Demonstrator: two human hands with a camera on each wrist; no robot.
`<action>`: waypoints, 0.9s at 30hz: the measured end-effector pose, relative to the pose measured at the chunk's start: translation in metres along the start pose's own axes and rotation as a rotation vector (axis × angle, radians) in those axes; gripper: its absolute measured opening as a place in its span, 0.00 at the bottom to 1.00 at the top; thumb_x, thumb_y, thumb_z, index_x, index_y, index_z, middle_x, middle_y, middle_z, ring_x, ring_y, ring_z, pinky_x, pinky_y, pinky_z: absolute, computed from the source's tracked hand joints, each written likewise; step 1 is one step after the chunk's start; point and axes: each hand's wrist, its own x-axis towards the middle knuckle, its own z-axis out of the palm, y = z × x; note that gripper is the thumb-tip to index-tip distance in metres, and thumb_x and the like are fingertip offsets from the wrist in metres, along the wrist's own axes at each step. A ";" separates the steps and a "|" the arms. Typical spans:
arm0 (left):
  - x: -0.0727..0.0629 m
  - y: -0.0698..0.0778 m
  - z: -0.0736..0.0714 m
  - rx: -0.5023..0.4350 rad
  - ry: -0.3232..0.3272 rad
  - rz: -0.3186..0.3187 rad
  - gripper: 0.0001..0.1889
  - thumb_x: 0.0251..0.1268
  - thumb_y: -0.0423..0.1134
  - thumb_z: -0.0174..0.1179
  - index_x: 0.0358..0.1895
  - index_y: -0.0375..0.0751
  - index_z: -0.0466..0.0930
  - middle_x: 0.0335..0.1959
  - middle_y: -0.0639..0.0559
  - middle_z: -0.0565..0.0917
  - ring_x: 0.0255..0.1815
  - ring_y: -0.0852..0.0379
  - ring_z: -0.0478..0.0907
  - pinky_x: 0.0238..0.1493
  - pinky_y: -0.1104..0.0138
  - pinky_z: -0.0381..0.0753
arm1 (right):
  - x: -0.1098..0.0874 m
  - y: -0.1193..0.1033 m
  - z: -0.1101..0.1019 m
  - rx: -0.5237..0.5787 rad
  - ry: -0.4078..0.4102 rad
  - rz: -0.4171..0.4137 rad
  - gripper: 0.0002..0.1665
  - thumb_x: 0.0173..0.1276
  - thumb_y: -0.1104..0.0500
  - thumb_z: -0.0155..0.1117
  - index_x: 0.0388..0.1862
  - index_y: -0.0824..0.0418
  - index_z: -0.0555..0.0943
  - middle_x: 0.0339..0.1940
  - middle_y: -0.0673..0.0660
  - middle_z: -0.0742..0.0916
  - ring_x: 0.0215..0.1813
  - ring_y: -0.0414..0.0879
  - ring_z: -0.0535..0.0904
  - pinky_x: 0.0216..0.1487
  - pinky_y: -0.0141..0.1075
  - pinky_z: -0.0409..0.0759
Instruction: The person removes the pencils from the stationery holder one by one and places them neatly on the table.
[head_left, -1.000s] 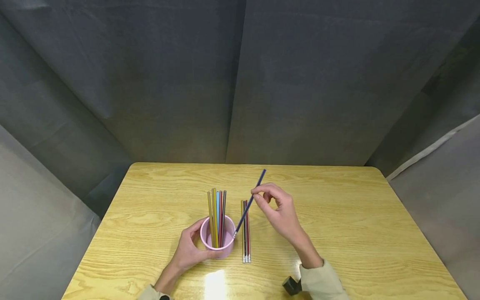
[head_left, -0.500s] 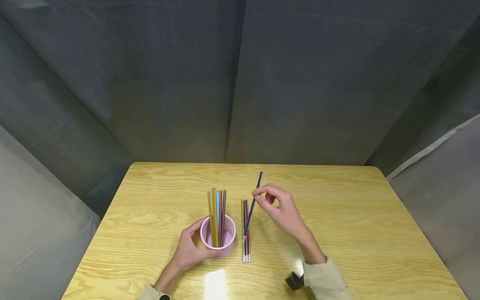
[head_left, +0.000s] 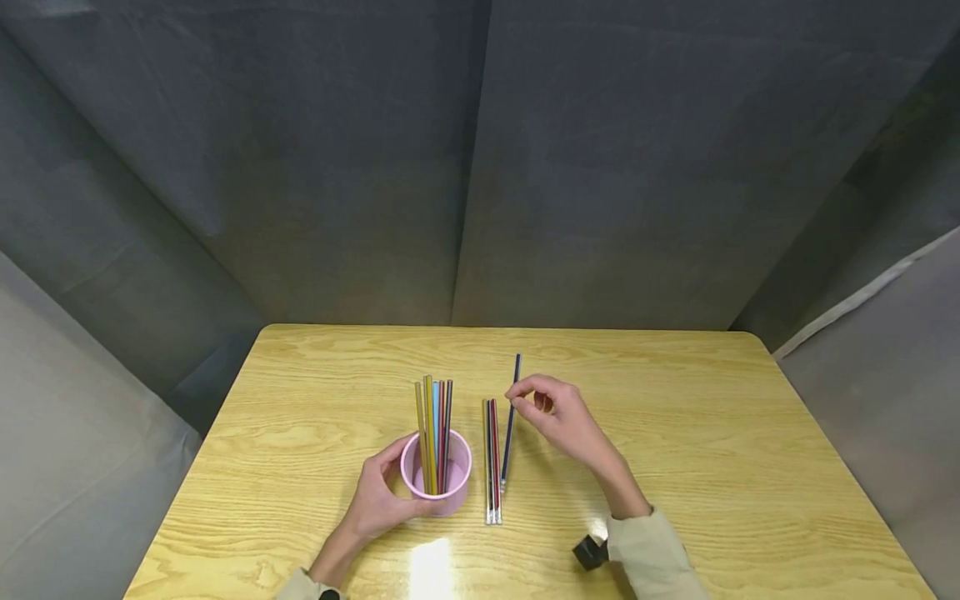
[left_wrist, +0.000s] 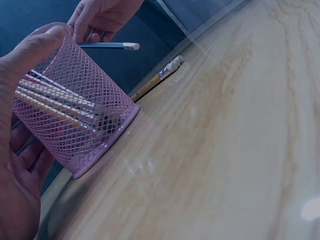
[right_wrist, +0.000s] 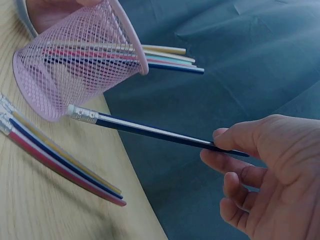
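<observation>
My left hand (head_left: 377, 500) grips a pink mesh pencil cup (head_left: 452, 505), thumb at the near rim and fingers around the far side. Several pencils (head_left: 433, 417), yellow, light blue, red and dark, stand in the cup and lean toward its left side. Thumb and index finger of my right hand (head_left: 567, 425) pinch a dark blue pencil (right_wrist: 150, 132) near its upper end. Its eraser end points down, to the right of the cup. Between cup and right hand, a yellow, a dark blue and a red pencil (right_wrist: 65, 162) lie side by side on the table, erasers toward me.
The wooden table (head_left: 712, 450) has light grain and rounded far corners. Dark grey cloth (head_left: 337, 167) hangs behind it, with paler cloth at both sides. A small black device (head_left: 590, 552) sits at the right sleeve.
The right hand's pencil has swung more upright, its eraser end moving from the cup's rim across the three lying pencils to their right. The left hand and cup stay put.
</observation>
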 end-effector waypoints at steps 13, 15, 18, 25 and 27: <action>0.001 0.000 -0.001 -0.002 -0.009 0.011 0.49 0.35 0.23 0.83 0.70 0.31 0.74 0.64 0.36 0.82 0.66 0.54 0.79 0.73 0.67 0.74 | -0.001 0.018 -0.001 -0.031 -0.139 0.108 0.07 0.74 0.65 0.66 0.47 0.58 0.87 0.38 0.55 0.89 0.31 0.43 0.75 0.29 0.29 0.76; 0.001 -0.001 -0.001 -0.003 -0.016 0.029 0.49 0.35 0.22 0.83 0.70 0.30 0.73 0.64 0.35 0.82 0.65 0.53 0.79 0.73 0.67 0.75 | -0.001 0.022 0.000 -0.025 -0.157 0.129 0.07 0.75 0.65 0.66 0.47 0.58 0.87 0.37 0.56 0.88 0.30 0.43 0.75 0.27 0.29 0.76; 0.001 0.000 -0.001 -0.011 -0.018 0.025 0.49 0.35 0.22 0.83 0.71 0.31 0.73 0.65 0.35 0.82 0.66 0.53 0.79 0.73 0.66 0.75 | -0.001 0.027 0.002 -0.018 -0.190 0.160 0.07 0.75 0.65 0.65 0.47 0.59 0.87 0.35 0.55 0.87 0.29 0.42 0.74 0.25 0.29 0.76; 0.001 0.001 0.000 -0.016 -0.012 -0.001 0.49 0.35 0.23 0.83 0.71 0.32 0.74 0.65 0.35 0.81 0.67 0.53 0.79 0.73 0.65 0.74 | -0.002 0.033 0.008 -0.020 -0.238 0.186 0.05 0.75 0.66 0.64 0.45 0.61 0.86 0.38 0.55 0.88 0.30 0.42 0.75 0.27 0.29 0.77; 0.001 0.001 0.000 -0.012 -0.011 -0.001 0.49 0.35 0.23 0.84 0.71 0.32 0.74 0.65 0.35 0.81 0.67 0.53 0.79 0.73 0.66 0.74 | -0.002 0.035 0.010 -0.032 -0.242 0.179 0.05 0.75 0.67 0.64 0.43 0.62 0.86 0.38 0.55 0.88 0.31 0.42 0.76 0.30 0.29 0.78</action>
